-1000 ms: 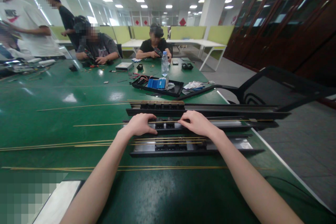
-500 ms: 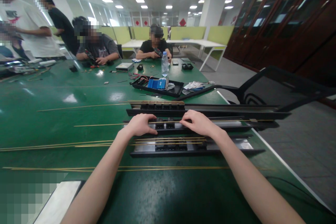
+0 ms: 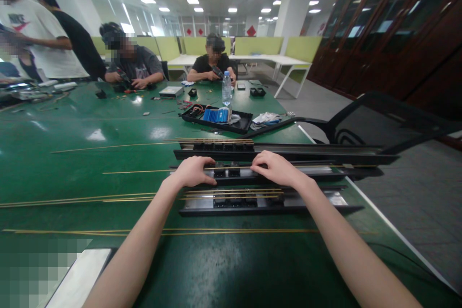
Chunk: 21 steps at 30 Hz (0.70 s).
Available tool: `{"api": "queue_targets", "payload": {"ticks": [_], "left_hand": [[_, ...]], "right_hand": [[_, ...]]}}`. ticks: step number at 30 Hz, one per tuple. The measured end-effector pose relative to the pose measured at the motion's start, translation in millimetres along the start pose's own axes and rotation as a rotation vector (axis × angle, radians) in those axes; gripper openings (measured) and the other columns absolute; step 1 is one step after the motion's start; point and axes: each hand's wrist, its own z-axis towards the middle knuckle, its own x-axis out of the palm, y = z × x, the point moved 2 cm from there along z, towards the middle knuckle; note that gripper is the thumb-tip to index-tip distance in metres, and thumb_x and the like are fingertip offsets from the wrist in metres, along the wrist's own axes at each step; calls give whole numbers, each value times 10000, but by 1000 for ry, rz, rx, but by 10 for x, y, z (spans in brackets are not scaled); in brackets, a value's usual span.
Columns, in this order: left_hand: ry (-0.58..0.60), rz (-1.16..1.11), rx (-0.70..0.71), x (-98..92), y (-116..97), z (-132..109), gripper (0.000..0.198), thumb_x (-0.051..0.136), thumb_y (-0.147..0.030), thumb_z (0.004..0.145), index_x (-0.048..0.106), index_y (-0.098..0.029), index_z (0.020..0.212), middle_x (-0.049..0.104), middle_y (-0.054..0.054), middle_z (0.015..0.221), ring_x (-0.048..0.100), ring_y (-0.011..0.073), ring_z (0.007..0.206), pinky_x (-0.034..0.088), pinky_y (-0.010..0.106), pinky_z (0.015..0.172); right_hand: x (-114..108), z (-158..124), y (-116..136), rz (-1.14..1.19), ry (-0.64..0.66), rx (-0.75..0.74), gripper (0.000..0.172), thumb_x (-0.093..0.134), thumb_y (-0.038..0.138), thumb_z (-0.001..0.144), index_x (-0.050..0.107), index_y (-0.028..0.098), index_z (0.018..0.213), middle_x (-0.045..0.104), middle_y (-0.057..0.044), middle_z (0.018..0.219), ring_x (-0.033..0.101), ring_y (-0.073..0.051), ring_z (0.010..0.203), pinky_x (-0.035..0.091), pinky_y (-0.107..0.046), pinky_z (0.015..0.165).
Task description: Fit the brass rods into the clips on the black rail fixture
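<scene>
Three long black metal channels lie across the green table, one behind another. My left hand (image 3: pixel 195 171) rests at the left part of the middle channel (image 3: pixel 310 171), thumb and fingers apart around its edges. My right hand (image 3: pixel 270 167) pinches a thin brass rod (image 3: pixel 133 172) that runs along this channel and out past its left end. Between my hands, small black blocks (image 3: pixel 234 170) sit in the channel. The near channel (image 3: pixel 306 209) holds black blocks with several rods over them. The far channel (image 3: pixel 317 153) also holds black blocks and rods.
Loose brass rods (image 3: pixel 234 232) lie nearest me. Beyond the channels are a black tray (image 3: pixel 234 126) with blue parts, white gloves (image 3: pixel 266 120) and a water bottle (image 3: pixel 226 88). A black chair (image 3: pixel 390 118) stands at the right edge. Two persons sit across the table; others stand at the left.
My right hand has shifted slightly to the right along the middle channel. My left hand has stayed in place. A standing person at the far left has moved a little.
</scene>
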Motion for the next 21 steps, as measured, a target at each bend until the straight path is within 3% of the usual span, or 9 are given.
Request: {"api": "queue_targets", "payload": {"ticks": [6,21], "left_hand": [[5,-7,-11,6,4,4,766,743,-646,631,635,-281,1296,686,45,1276,630,313,1167,485,365,986],[6,0,-5,2,3,-4,764,744,-641,636,635,-273,1297,687,54,1273,637,319,1158,490,376,983]], "right_hand": [[-14,-22,-43,34,-15,-9,258,559,359,949,756,213,869,736,-60,1013,630,-223,981,475,-347,915],[-90,-55,-135,120,44,-7,250,568,347,942,785,222,932,746,-48,1059,675,-214,972,483,-329,926]]}}
